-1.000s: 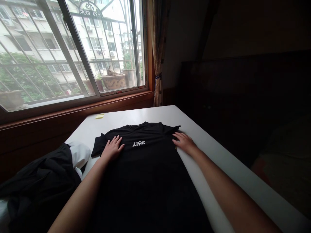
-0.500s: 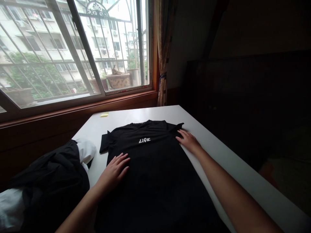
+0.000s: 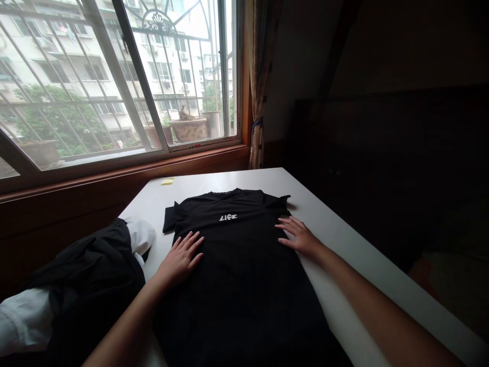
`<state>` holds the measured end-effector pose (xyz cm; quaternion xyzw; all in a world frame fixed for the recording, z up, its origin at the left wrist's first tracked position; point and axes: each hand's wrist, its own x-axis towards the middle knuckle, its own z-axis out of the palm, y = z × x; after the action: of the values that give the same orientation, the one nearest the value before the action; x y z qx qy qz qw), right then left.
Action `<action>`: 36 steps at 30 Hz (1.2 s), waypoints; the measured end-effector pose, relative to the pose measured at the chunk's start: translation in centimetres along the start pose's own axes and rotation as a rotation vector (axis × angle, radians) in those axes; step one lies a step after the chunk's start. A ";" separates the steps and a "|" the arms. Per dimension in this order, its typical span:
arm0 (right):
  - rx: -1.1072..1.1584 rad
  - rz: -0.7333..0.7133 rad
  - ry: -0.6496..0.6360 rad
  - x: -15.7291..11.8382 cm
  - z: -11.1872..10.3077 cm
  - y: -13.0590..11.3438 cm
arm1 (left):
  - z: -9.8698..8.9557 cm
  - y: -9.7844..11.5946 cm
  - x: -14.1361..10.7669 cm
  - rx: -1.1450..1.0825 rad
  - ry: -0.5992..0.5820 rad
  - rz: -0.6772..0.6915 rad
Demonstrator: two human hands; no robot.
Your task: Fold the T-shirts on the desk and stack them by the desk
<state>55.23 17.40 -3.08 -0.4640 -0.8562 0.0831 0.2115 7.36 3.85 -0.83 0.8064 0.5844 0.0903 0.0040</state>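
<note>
A black T-shirt (image 3: 244, 275) lies spread over the white table (image 3: 244, 178), its collar toward the far end and a small white print on the chest. My left hand (image 3: 182, 259) rests on the shirt's left side with its fingers spread. On the opposite side edge, below the right sleeve, my right hand (image 3: 300, 235) lies with fingers stretched onto the fabric. Neither hand grips anything. Both sleeves stick out sideways, and the left one looks folded back. The near end of the shirt fades into shadow at the bottom of the view.
Black and white garments (image 3: 87, 270) sit heaped along the table's left edge. A yellow slip of paper (image 3: 167, 181) lies near the far left corner. Behind the table are a barred window (image 3: 183, 76) and a tied curtain (image 3: 257, 122). The right side of the room is dark.
My right hand has moved down the shirt's side, away from the sleeve and a little toward me. My left hand has shifted slightly up, its fingers spread wider.
</note>
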 end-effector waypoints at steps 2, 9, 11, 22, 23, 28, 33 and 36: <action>-0.019 0.006 -0.034 0.0 0.0 -0.2 | 0.1 -0.5 0.4 -0.004 0.005 0.007; -0.078 0.092 -0.022 2.2 0.3 0.2 | 0.5 -2.2 2.6 -0.098 0.051 0.031; -0.100 0.122 -0.005 2.6 0.6 0.4 | 0.4 -2.4 3.1 -0.135 0.078 0.035; 0.016 0.008 0.110 -0.6 -0.1 -1.8 | -1.6 -0.3 -2.5 -0.326 0.351 -0.018; 0.040 -0.002 0.095 -1.4 -0.4 -2.3 | -1.6 0.2 -3.6 -0.354 0.345 -0.001; 0.106 -0.090 -0.025 -5.0 -1.4 -4.3 | -1.8 2.0 -8.2 -0.365 0.173 0.090; 0.082 -0.106 -0.016 -6.2 -1.4 -5.2 | -2.3 2.5 -8.4 -0.315 0.122 0.051; 0.046 -0.084 -0.005 -6.0 -1.3 -5.4 | -2.3 2.4 -8.0 -0.279 0.113 0.049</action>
<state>54.59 9.31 -1.81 -0.4225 -0.8733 0.0950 0.2231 6.86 -4.64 0.61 0.8056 0.5457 0.2161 0.0809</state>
